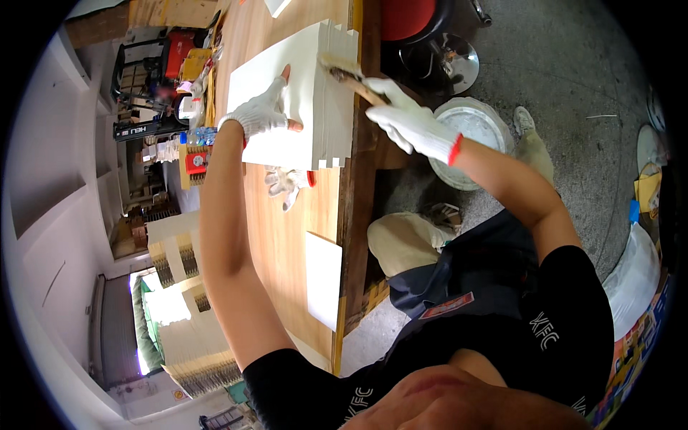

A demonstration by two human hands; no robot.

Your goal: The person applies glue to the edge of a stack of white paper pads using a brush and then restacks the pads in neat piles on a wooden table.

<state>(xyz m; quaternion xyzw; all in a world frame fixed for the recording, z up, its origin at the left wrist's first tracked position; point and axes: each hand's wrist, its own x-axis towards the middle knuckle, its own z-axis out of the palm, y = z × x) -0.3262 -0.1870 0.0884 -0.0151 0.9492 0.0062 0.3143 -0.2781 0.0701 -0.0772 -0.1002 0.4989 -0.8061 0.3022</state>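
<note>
A thick stack of white sheets or boards [331,118] lies on the wooden table, its layered edge facing the table's side. My left hand [259,113], in a white knit glove with bare fingertips, rests spread on top of the stack. In my gloved right hand [412,122] is a brush [364,89] with a wooden handle. Its pale bristles are at the layered edge of the stack, close to its upper corner; whether they press on it I cannot tell. Beside the stack lies a loose white glove [285,185] with a red cuff.
A round white bucket [506,127] stands on the floor below my right arm. Farther along is a red stool [408,16] with a metal base. A white board [324,279] lies along the table edge [349,236]. Stacked pale boards [208,344] and a forklift [136,93] are beyond the table.
</note>
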